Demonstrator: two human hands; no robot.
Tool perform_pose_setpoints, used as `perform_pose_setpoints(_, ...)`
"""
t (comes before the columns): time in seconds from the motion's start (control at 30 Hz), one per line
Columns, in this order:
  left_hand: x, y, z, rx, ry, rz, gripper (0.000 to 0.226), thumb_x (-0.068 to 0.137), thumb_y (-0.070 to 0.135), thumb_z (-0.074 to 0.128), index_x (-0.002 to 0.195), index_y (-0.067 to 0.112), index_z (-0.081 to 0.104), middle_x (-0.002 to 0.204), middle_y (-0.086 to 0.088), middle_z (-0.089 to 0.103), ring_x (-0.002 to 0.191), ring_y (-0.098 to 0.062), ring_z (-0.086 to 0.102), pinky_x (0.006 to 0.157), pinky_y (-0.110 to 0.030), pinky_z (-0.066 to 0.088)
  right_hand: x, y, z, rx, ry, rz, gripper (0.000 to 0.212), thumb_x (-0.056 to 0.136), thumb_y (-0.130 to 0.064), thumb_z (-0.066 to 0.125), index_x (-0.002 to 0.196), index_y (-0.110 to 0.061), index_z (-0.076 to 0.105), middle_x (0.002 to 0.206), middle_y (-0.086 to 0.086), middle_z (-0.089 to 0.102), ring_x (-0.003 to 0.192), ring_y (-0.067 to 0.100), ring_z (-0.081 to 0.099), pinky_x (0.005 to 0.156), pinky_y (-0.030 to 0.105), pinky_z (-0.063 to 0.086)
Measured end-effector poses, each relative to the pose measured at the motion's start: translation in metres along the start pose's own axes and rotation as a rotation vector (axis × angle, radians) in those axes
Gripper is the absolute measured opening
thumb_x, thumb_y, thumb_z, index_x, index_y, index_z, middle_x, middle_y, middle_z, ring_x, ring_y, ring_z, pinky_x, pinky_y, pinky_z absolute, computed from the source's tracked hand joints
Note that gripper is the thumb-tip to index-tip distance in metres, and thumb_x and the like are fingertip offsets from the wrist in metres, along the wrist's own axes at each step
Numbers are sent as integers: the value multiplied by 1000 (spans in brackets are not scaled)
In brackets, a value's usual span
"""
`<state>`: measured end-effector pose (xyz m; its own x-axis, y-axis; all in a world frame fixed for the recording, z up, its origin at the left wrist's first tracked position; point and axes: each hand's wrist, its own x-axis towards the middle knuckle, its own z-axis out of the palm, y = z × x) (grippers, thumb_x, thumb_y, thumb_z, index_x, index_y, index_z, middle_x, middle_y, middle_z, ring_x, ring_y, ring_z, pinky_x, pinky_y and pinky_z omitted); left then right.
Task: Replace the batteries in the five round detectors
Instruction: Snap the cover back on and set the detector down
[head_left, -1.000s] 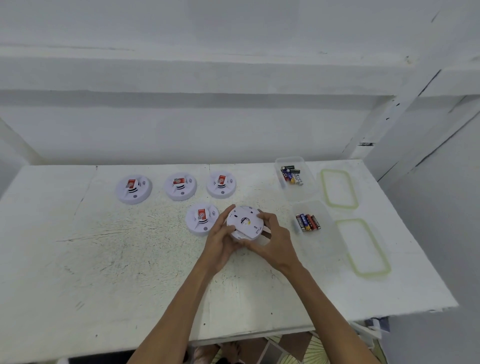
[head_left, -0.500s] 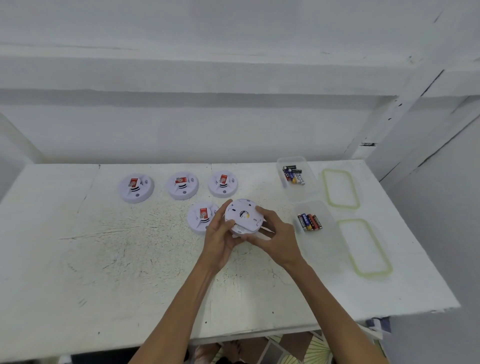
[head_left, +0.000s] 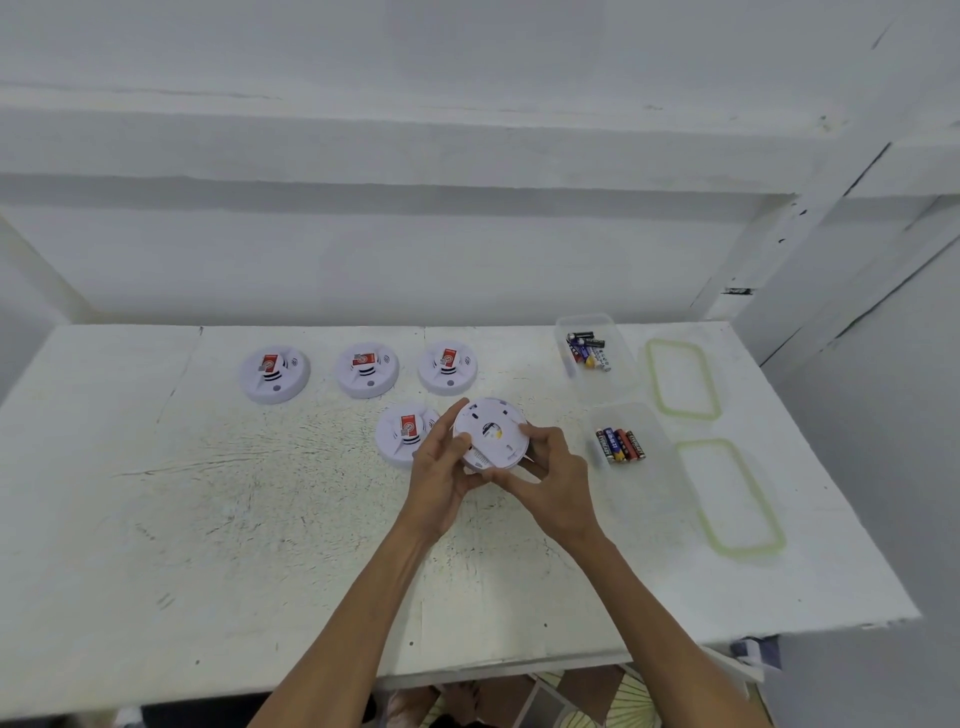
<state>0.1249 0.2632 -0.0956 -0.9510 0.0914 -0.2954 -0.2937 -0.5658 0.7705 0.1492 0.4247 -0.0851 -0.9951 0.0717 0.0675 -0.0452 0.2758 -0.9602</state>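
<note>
Detector (head_left: 491, 434) looks light, rigid, smooth plastic, so grip by the rim: left hand (head_left: 441, 470) and right hand (head_left: 553, 475) fingers curl round its edges, back side up.

I record white round plastic detectors (head_left: 274, 375), each bearing a red label and black arcs. The upturned white detector (head_left: 491, 434) shows a yellow spot. White painted table (head_left: 234, 519): dark speckling. Clear plastic lids (head_left: 681, 378): pale green rims.
</note>
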Motion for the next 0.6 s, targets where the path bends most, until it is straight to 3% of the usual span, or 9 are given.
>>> perform_pose_setpoints(0.1, -1, 0, 1, -24, 6, -21, 44, 105, 4, 51, 148, 16, 52, 141, -15, 64, 116, -31, 70, 74, -47, 65, 0, 0, -1, -16, -42, -26, 71, 74, -30, 89, 131, -18, 49, 133, -2, 61, 123, 3, 59, 96, 29, 56)
perform_pose_setpoints(0.2, 1, 2, 2, -13, -33, -35, 44, 103, 10, 58, 146, 16, 54, 141, -16, 63, 117, -33, 69, 72, -45, 65, 1, -2, -4, -109, -70, -106, 73, 75, -33, 88, 133, -21, 45, 143, -6, 52, 128, 0, 51, 98, 21, 53)
perform_pose_setpoints(0.33, 3, 10, -3, 37, -71, -86, 58, 90, 22, 52, 147, 18, 54, 142, -11, 64, 116, -34, 66, 84, -46, 60, 3, 3, -8, -248, -51, -255, 54, 85, -34, 79, 131, -18, 57, 148, -5, 48, 132, 5, 49, 97, 20, 51)
perform_pose_setpoints(0.47, 6, 12, -6, 244, -95, -32, 59, 88, 16, 49, 147, 26, 55, 141, 5, 65, 121, -28, 65, 91, -43, 55, 0, 1, -3, -224, -10, -174, 44, 95, -42, 64, 132, -19, 58, 131, -7, 62, 116, 4, 61, 90, 20, 55)
perform_pose_setpoints(0.6, 8, 7, -5, 404, -91, 42, 46, 102, 8, 56, 140, 35, 58, 134, 8, 67, 124, -25, 64, 96, -38, 57, 3, -4, 1, -200, 63, -44, 37, 101, -53, 42, 123, -26, 53, 100, -8, 70, 80, 10, 71, 61, 25, 58)
